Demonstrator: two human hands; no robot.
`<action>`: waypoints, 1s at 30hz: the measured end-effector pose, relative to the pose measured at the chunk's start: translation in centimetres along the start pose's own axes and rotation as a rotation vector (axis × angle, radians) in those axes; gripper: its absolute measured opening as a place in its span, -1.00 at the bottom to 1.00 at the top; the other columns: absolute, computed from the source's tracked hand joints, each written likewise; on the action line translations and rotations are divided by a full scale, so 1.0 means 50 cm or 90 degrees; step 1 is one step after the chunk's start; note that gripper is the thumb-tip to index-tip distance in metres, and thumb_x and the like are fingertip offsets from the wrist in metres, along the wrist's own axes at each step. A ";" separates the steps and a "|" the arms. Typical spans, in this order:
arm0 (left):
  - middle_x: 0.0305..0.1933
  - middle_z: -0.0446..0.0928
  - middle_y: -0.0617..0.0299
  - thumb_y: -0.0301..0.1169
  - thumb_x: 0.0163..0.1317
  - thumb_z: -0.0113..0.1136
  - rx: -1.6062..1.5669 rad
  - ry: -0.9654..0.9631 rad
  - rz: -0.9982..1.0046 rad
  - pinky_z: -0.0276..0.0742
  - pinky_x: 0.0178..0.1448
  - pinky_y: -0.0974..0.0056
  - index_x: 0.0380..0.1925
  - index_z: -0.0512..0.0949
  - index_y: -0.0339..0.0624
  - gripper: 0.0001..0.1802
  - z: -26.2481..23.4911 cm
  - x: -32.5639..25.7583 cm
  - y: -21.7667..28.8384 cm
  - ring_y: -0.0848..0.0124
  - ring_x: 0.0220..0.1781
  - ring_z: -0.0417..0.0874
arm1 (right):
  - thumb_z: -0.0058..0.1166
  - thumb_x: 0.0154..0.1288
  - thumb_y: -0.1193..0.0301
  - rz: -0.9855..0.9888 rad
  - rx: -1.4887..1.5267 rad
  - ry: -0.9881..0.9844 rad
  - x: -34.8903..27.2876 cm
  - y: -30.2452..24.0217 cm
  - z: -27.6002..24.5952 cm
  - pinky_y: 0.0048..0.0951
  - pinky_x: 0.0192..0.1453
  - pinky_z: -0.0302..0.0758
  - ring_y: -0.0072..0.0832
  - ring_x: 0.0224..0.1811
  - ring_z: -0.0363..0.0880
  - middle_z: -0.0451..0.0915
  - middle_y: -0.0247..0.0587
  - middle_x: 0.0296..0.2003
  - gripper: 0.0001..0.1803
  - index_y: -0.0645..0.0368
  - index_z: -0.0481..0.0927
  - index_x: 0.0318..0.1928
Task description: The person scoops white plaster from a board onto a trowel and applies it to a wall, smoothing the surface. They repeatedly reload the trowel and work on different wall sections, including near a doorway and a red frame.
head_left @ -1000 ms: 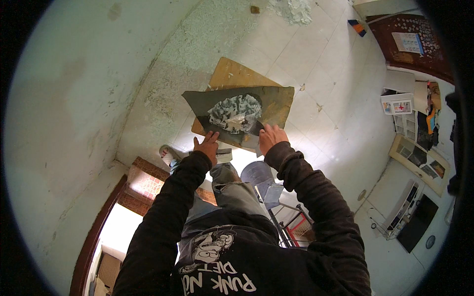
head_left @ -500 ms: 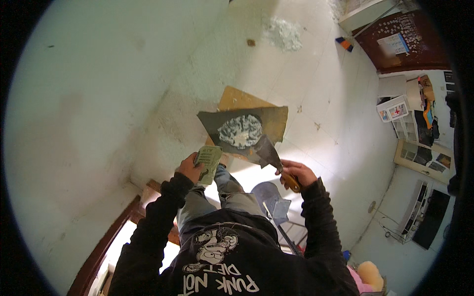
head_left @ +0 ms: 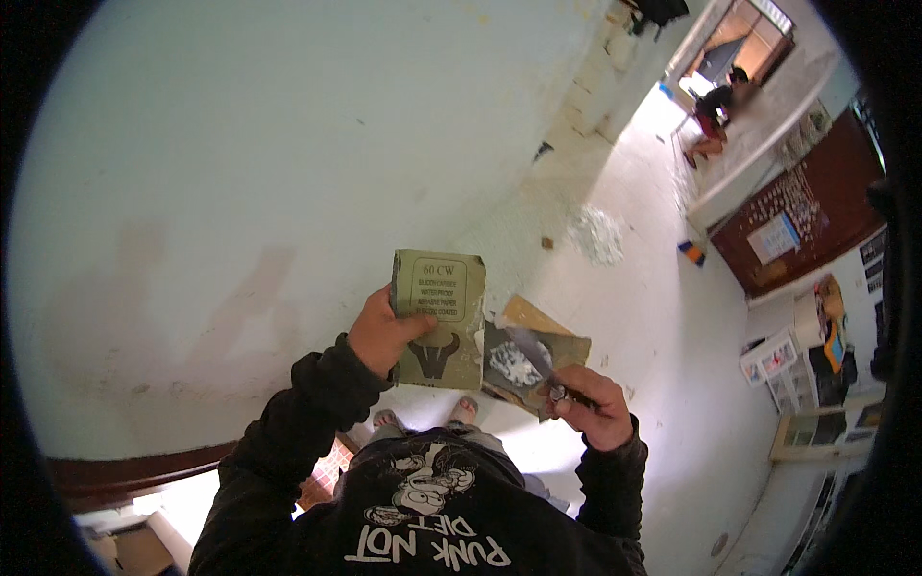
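My left hand [head_left: 384, 334] holds up a folded olive-green sheet of sandpaper [head_left: 440, 318], printed back toward me, close to the white wall [head_left: 230, 192]. My right hand [head_left: 594, 403] grips the handle of a putty knife [head_left: 538, 357], its grey blade pointing up and left. Below the blade, on the floor, lies a piece of cardboard [head_left: 562, 346] with a dark sheet and a lump of white putty [head_left: 511, 363] on it. My feet [head_left: 427, 415] show under the sandpaper.
A white tiled floor [head_left: 663, 317] stretches right, with a patch of white debris [head_left: 595, 235] and a small blue-orange object [head_left: 691, 252]. A person [head_left: 715, 110] crouches far off near a doorway. Shelves and a dark red board [head_left: 797, 221] line the right side.
I have stood up and the view has risen. My left hand lifted the sandpaper toward the wall; my right hand raised the putty knife off the cardboard, which stays on the floor.
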State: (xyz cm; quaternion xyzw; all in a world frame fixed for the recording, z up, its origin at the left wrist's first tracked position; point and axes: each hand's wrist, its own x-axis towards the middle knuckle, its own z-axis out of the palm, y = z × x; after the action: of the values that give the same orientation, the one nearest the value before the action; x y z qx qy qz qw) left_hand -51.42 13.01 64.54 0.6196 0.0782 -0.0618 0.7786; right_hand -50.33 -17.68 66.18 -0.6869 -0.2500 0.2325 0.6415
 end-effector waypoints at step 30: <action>-0.05 0.59 0.09 -0.66 0.07 0.23 -0.340 0.357 0.311 0.53 0.06 0.20 0.01 0.44 -0.30 -0.56 -0.179 -0.315 0.067 0.28 -0.04 0.62 | 0.14 0.13 0.59 -0.304 -0.401 -0.063 0.138 -0.105 0.329 -0.41 -0.27 0.51 -0.28 -0.34 0.56 0.55 -0.03 -0.25 -0.62 0.23 0.59 0.02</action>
State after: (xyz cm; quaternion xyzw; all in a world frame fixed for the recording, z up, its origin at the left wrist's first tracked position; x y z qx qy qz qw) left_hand -66.59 22.49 68.87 0.3905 0.1505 0.3161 0.8514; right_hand -55.79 -0.39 70.28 -0.7605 -0.4923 0.0222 0.4227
